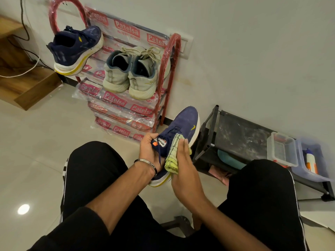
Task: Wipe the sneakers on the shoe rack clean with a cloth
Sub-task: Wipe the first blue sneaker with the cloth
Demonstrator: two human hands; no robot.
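Both hands are engaged on one navy sneaker [183, 124], held over the floor between the person's knees. Left hand [149, 151] grips the shoe at the tongue and collar, fingers curled over the opening. Right hand [183, 171] presses a folded yellow-green cloth [174, 154] against the shoe's right flank, fingers fairly straight on top of the cloth. Long axis of the shoe runs away from the person, heel nearest, toe pointing up and right toward the wall. The right hand is nearer the unwiped forward part, so a stroke toward the toe appears the likely next pass. Its mate [76, 49] sits on the top left of the red shoe rack [172, 57], beside a grey-white pair [130, 73], apparently not yet attended to.
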